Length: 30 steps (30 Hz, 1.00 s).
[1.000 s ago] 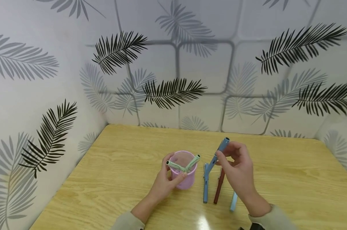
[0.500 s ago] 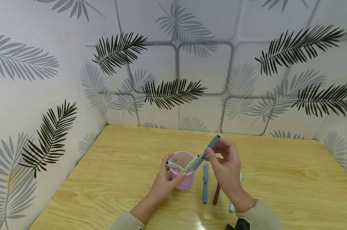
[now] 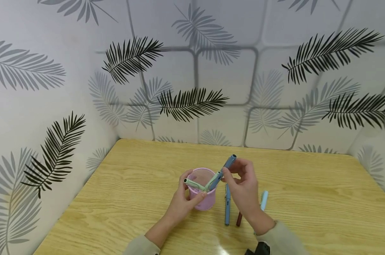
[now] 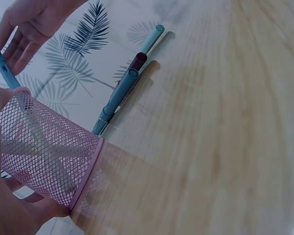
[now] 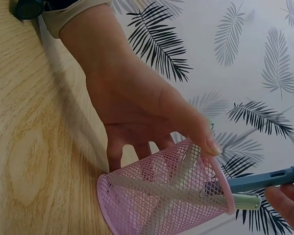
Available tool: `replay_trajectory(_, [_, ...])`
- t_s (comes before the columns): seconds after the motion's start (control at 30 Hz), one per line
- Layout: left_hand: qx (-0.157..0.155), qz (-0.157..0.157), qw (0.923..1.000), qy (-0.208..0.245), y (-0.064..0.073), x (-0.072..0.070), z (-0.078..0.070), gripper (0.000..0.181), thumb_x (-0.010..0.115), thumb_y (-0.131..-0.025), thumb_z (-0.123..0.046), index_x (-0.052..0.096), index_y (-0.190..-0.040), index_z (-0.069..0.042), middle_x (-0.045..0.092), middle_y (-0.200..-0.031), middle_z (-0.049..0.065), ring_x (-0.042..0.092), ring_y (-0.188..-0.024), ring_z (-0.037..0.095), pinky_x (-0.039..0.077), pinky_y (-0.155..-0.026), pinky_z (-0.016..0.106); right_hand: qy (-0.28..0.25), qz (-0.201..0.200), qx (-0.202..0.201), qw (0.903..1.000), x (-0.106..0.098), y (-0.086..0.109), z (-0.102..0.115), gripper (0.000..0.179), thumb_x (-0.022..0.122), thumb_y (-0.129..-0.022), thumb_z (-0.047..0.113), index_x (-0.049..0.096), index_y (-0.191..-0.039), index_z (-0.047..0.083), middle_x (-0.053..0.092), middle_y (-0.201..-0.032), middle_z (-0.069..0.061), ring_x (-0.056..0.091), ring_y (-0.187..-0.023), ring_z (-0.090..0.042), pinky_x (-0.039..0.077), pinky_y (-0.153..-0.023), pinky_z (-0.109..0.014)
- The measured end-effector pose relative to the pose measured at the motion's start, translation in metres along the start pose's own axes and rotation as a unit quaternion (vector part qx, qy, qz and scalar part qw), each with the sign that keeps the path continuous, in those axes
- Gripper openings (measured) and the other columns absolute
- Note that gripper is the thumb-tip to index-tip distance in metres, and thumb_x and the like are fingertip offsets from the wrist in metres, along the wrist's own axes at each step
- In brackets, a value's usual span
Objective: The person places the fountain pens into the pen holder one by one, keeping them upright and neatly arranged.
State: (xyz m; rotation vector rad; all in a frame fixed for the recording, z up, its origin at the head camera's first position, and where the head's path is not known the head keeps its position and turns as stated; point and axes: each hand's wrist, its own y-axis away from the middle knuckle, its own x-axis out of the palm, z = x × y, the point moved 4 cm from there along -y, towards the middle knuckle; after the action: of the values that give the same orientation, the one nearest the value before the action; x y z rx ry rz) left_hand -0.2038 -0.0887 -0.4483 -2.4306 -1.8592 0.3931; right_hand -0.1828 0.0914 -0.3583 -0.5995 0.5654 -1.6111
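My left hand (image 3: 183, 202) grips the pink mesh pen cup (image 3: 206, 204), thumb at the near rim and fingers round its far side. Two light green pens lean apart inside it, one of them a pale green pen (image 3: 194, 183) pointing left. Between thumb and fingers, my right hand (image 3: 243, 186) pinches a slanted blue pen (image 5: 264, 181) at the cup's right rim. Its lower end passes just inside the mouth, seen through the mesh in the right wrist view. Right of the cup lie another blue pen (image 3: 227, 209), a dark red pen (image 3: 239, 219) and a light blue pen (image 3: 264, 199), the last two partly hidden.
The wooden table (image 3: 141, 166) carries everything. Behind it and to the left rise walls of leaf-patterned covering (image 3: 192, 124). The loose pens lie side by side under and beside my right forearm.
My right hand has carried the blue pen leftward from above the loose pens to the cup, and its lower end has entered the mouth. My left hand and the cup have stayed put.
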Motion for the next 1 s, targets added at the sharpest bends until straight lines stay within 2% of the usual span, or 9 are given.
replay_trajectory(0.13, [-0.005,0.0,1.0,0.004,0.001,0.0,-0.003,0.076,0.069,-0.085,-0.02,0.021,-0.143,-0.024,0.042,-0.132,0.021,0.049,-0.111,0.027,0.047,-0.086,0.04,0.022,0.017,0.021,0.9994,0.002,0.003,0.005,0.032,0.057,-0.083,-0.016,0.042,-0.111,-0.013,0.051,-0.089,-0.022,0.058,-0.075,-0.018,0.054,-0.056,-0.027])
replay_trajectory(0.27, [-0.005,0.003,0.9999,0.008,0.005,0.0,-0.018,0.076,0.069,-0.085,-0.018,0.02,-0.143,-0.016,0.041,-0.131,0.025,0.047,-0.113,0.03,0.046,-0.089,0.044,0.052,0.035,0.051,0.9968,0.005,0.005,0.014,0.031,0.058,-0.083,-0.016,0.044,-0.11,-0.013,0.052,-0.088,-0.022,0.058,-0.073,-0.017,0.054,-0.054,-0.03])
replay_trajectory(0.37, [-0.001,0.006,1.0,0.002,0.007,0.0,-0.03,0.075,0.068,-0.086,-0.018,0.02,-0.142,-0.009,0.04,-0.133,0.025,0.046,-0.116,0.031,0.044,-0.09,0.045,0.084,0.047,0.077,0.9924,0.007,0.007,0.017,0.027,0.06,-0.084,-0.012,0.048,-0.108,-0.01,0.056,-0.089,-0.019,0.059,-0.075,-0.02,0.054,-0.054,-0.03])
replay_trajectory(0.47, [-0.004,0.008,1.0,0.002,0.008,0.0,-0.031,0.075,0.068,-0.086,-0.017,0.019,-0.143,-0.01,0.037,-0.136,0.023,0.044,-0.117,0.03,0.044,-0.091,0.045,0.122,0.061,0.089,0.9867,0.008,0.009,0.016,0.023,0.062,-0.084,-0.008,0.052,-0.105,-0.007,0.058,-0.091,-0.017,0.059,-0.078,-0.025,0.053,-0.054,-0.029])
replay_trajectory(0.7, [-0.01,0.007,0.9999,0.002,0.009,0.0,-0.031,0.076,0.068,-0.086,-0.015,0.019,-0.144,-0.013,0.038,-0.136,0.022,0.044,-0.115,0.028,0.044,-0.091,0.045,0.178,0.08,0.1,0.9755,0.0,0.018,-0.021,0.02,0.066,-0.086,0.009,0.058,-0.105,0.005,0.059,-0.098,-0.006,0.058,-0.079,-0.019,0.05,-0.056,-0.027])
replay_trajectory(1.0, [0.007,-0.003,0.9999,-0.007,0.009,0.0,-0.035,0.073,0.068,-0.085,-0.012,0.022,-0.142,-0.007,0.04,-0.135,0.022,0.044,-0.114,0.033,0.044,-0.09,0.048,0.209,0.11,0.149,0.9602,-0.001,0.023,-0.032,0.018,0.067,-0.086,0.012,0.06,-0.102,0.006,0.059,-0.098,-0.007,0.057,-0.079,-0.019,0.049,-0.06,-0.025])
